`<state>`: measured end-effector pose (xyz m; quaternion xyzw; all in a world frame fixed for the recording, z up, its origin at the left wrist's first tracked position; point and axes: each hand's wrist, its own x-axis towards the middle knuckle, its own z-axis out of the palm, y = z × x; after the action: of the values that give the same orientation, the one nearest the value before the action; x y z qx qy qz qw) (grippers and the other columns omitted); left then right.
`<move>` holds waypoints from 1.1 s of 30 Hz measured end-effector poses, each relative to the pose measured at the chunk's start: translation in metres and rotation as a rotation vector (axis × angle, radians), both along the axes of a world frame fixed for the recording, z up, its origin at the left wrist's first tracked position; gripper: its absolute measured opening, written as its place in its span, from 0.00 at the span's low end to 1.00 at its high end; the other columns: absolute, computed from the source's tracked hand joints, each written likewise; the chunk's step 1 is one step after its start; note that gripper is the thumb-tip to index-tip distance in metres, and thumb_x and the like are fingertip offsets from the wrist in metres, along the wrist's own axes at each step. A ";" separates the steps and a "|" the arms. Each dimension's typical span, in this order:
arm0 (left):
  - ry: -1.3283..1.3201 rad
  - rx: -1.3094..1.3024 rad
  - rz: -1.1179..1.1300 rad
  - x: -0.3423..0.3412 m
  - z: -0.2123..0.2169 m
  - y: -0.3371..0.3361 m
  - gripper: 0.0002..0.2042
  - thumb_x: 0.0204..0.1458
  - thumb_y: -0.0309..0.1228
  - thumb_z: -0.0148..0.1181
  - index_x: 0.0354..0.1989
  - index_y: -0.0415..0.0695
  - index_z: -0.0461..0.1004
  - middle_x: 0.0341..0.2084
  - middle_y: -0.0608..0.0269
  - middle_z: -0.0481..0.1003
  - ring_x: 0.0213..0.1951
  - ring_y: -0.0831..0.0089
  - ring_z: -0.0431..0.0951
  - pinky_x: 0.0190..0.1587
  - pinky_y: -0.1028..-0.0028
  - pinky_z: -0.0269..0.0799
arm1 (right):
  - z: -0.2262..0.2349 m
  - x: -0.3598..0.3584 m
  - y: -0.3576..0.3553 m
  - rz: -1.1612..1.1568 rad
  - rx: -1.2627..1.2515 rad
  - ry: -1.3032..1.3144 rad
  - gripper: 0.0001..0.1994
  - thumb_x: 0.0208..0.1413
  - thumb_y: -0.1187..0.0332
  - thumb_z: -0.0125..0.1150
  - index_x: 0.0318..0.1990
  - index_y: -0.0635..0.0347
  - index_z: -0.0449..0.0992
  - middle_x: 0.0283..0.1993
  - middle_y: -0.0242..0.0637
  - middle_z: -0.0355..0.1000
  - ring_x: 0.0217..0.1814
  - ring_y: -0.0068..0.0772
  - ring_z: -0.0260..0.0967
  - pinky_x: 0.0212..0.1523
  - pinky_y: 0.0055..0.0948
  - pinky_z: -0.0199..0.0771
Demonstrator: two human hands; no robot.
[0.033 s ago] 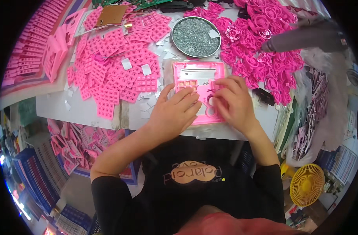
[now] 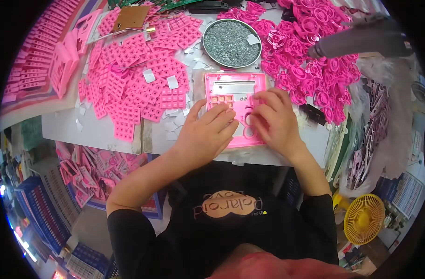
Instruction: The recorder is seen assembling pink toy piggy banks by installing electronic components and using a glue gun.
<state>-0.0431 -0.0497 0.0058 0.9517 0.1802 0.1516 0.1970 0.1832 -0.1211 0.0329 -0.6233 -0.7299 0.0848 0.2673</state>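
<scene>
A pink rectangular plastic shell, with a window slot and rows of key holes, lies on the white table right in front of me. My left hand lies flat across its lower left part and holds it down. My right hand rests on the right side of the shell. Its fingertips are curled onto the middle, next to a round opening. What is under the fingertips is hidden.
A round metal tray of small grey parts stands just behind the shell. Pink keypad mats are heaped to the left and pink ring parts to the right. A dark tool hangs at the far right. A yellow fan stands lower right.
</scene>
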 end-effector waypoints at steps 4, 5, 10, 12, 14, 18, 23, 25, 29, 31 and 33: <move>-0.016 -0.005 0.014 -0.001 0.001 -0.001 0.16 0.50 0.34 0.64 0.49 0.49 0.77 0.52 0.67 0.74 0.61 0.69 0.70 0.66 0.48 0.55 | -0.005 -0.012 0.001 -0.025 -0.002 -0.130 0.09 0.43 0.75 0.67 0.34 0.63 0.76 0.52 0.42 0.70 0.57 0.54 0.63 0.50 0.46 0.72; -0.030 -0.008 0.022 -0.002 0.000 -0.001 0.15 0.50 0.34 0.64 0.48 0.49 0.77 0.51 0.67 0.74 0.61 0.70 0.70 0.66 0.47 0.56 | -0.006 -0.014 0.001 -0.038 -0.007 -0.137 0.09 0.44 0.75 0.67 0.34 0.63 0.76 0.52 0.41 0.70 0.57 0.55 0.63 0.50 0.46 0.71; 0.000 -0.014 0.029 -0.004 -0.003 -0.004 0.17 0.51 0.33 0.65 0.51 0.50 0.76 0.54 0.68 0.73 0.62 0.69 0.69 0.67 0.46 0.52 | -0.014 -0.021 0.001 -0.108 -0.020 -0.171 0.10 0.44 0.75 0.67 0.36 0.63 0.77 0.53 0.41 0.69 0.58 0.55 0.61 0.50 0.48 0.68; 0.019 -0.020 0.024 -0.005 -0.002 -0.003 0.19 0.51 0.33 0.65 0.52 0.50 0.76 0.55 0.67 0.73 0.63 0.68 0.69 0.68 0.46 0.50 | -0.013 -0.023 0.001 -0.132 -0.054 -0.169 0.10 0.44 0.75 0.67 0.36 0.62 0.76 0.54 0.42 0.68 0.58 0.55 0.60 0.51 0.49 0.66; 0.030 -0.023 0.019 -0.005 0.000 -0.003 0.19 0.51 0.33 0.65 0.53 0.50 0.75 0.56 0.67 0.72 0.64 0.68 0.68 0.68 0.45 0.49 | -0.014 -0.023 0.000 -0.165 -0.077 -0.122 0.11 0.44 0.75 0.66 0.36 0.61 0.74 0.54 0.42 0.68 0.58 0.56 0.59 0.53 0.51 0.63; 0.006 -0.244 -0.012 -0.001 0.019 0.012 0.15 0.51 0.33 0.65 0.48 0.47 0.78 0.50 0.62 0.77 0.57 0.65 0.74 0.63 0.51 0.59 | -0.026 -0.023 -0.003 -0.229 -0.047 0.029 0.12 0.45 0.75 0.65 0.37 0.59 0.71 0.55 0.44 0.66 0.58 0.56 0.57 0.57 0.51 0.59; -0.152 -0.117 0.278 0.059 0.015 0.101 0.07 0.52 0.34 0.63 0.35 0.45 0.80 0.34 0.60 0.78 0.43 0.61 0.78 0.52 0.57 0.68 | -0.030 -0.028 -0.006 -0.284 -0.012 0.103 0.12 0.46 0.75 0.64 0.38 0.59 0.69 0.54 0.47 0.66 0.57 0.55 0.57 0.58 0.50 0.57; -0.090 0.134 0.332 0.084 -0.007 0.134 0.07 0.53 0.35 0.63 0.35 0.47 0.80 0.33 0.63 0.78 0.44 0.62 0.77 0.52 0.54 0.66 | -0.027 -0.032 -0.005 -0.305 -0.001 0.093 0.11 0.46 0.75 0.64 0.38 0.60 0.69 0.54 0.47 0.66 0.57 0.55 0.57 0.58 0.49 0.57; 0.075 0.229 0.210 0.103 -0.022 0.151 0.06 0.54 0.38 0.62 0.35 0.52 0.82 0.34 0.67 0.78 0.46 0.64 0.76 0.53 0.51 0.62 | -0.028 -0.020 -0.012 -0.302 0.049 0.130 0.15 0.45 0.74 0.68 0.42 0.59 0.71 0.53 0.46 0.66 0.58 0.51 0.59 0.60 0.46 0.57; 0.083 0.248 0.195 0.095 -0.021 0.154 0.07 0.54 0.39 0.62 0.36 0.53 0.82 0.34 0.68 0.78 0.46 0.65 0.76 0.53 0.51 0.61 | -0.019 0.004 -0.011 -0.245 0.096 0.228 0.19 0.44 0.73 0.71 0.45 0.59 0.72 0.53 0.45 0.67 0.58 0.47 0.61 0.60 0.43 0.58; 0.074 0.252 0.219 0.090 -0.020 0.153 0.08 0.55 0.40 0.61 0.36 0.52 0.82 0.34 0.68 0.78 0.46 0.65 0.76 0.54 0.52 0.60 | -0.007 0.051 -0.005 -0.270 0.382 0.461 0.21 0.51 0.77 0.69 0.52 0.62 0.71 0.54 0.38 0.69 0.56 0.32 0.66 0.59 0.32 0.67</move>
<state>0.0474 0.1037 -0.0141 0.9484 0.2696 0.1586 0.0519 0.2340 -0.1262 0.0256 -0.6176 -0.5638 0.0490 0.5462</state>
